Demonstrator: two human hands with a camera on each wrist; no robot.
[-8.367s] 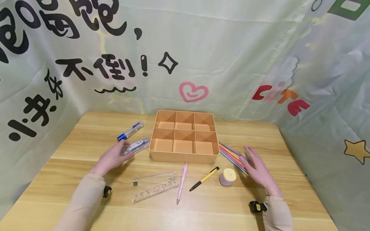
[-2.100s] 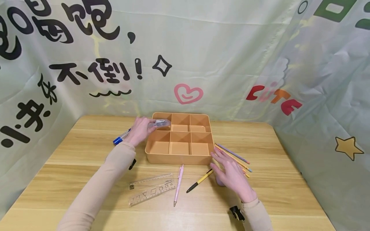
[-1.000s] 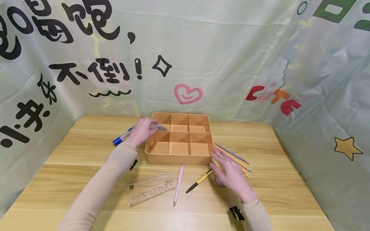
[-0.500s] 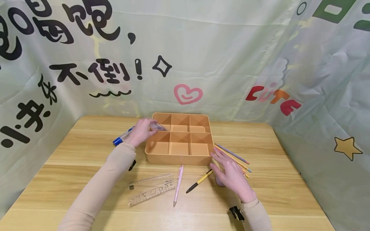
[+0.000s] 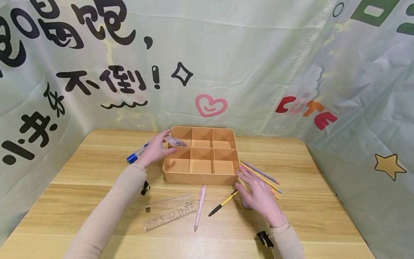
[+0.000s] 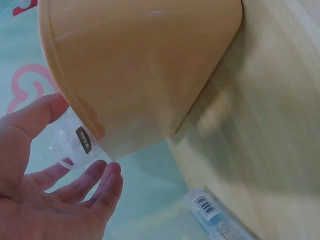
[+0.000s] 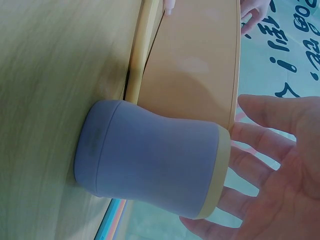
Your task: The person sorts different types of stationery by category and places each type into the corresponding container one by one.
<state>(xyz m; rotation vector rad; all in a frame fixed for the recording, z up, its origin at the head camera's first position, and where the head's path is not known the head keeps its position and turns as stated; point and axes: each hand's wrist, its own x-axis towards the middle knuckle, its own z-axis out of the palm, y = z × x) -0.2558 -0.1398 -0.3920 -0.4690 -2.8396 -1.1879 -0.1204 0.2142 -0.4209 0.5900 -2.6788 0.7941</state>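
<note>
The wooden table (image 5: 291,158) carries a plain tan box (image 5: 200,178) with six compartments. The left hand (image 5: 156,150) is at its left side, grip released, fingers spread; the right hand (image 5: 260,196) has a loose grip too. A see-through, glossy package (image 5: 175,141) with a small dark label leans in the back left compartment. A cream-lidded lilac jar (image 7: 155,155) stands by the right hand.

From where I stand I count 1 bench (image 5: 181,246), 1 tan box (image 5: 200,179) of 6 compartments (image 5: 202,167), 1 clear packet (image 5: 175,141), 1 blue-capped tube (image 5: 136,154), 2 clear rulers (image 5: 170,217), 2 pens (image 5: 200,208), 1 purple pot (image 7: 155,155), and at least 3 pencils (image 5: 260,172), partly hidden
</note>
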